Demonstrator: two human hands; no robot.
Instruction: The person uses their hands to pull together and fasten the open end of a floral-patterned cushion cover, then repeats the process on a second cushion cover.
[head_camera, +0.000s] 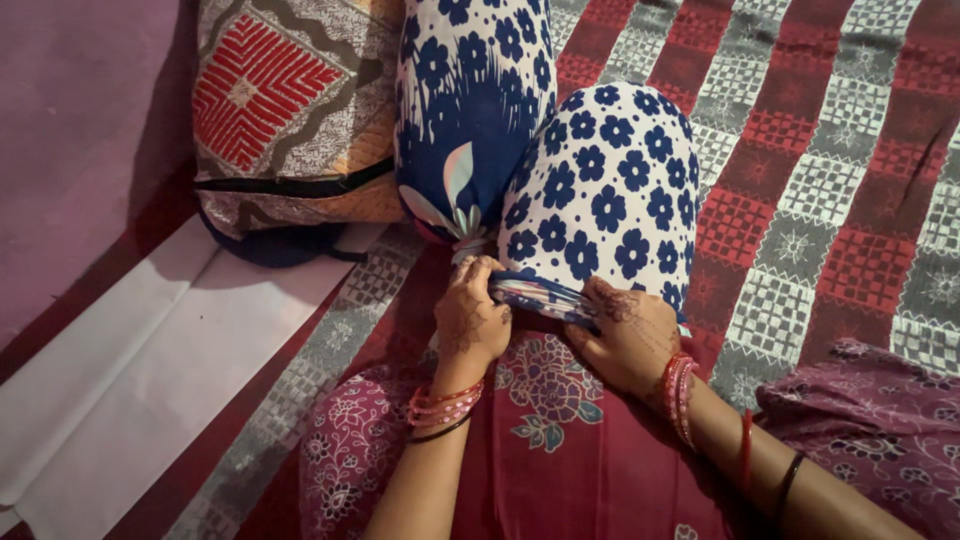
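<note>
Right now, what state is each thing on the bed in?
White bolster: lying down, its cover's open end bunched together.
Blue bolster: lying down, end gathered shut.
Patterned pillow: lying flat by the wall.
Left hand: fingers closed on the bunched cloth.
Right hand: gripping the same cloth.

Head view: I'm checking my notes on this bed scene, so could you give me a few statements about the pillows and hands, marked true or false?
1. Both hands grip the gathered open end of the white pillow with blue flowers. True: left hand, right hand.
2. That pillow lies alone on the bed. False: a dark blue floral pillow lies touching it.
3. The bedsheet is plain green. False: red and grey checks.
4. An orange patterned cushion sits at upper left. True.
5. Both wrists are bare. False: both wear bangles.
</note>
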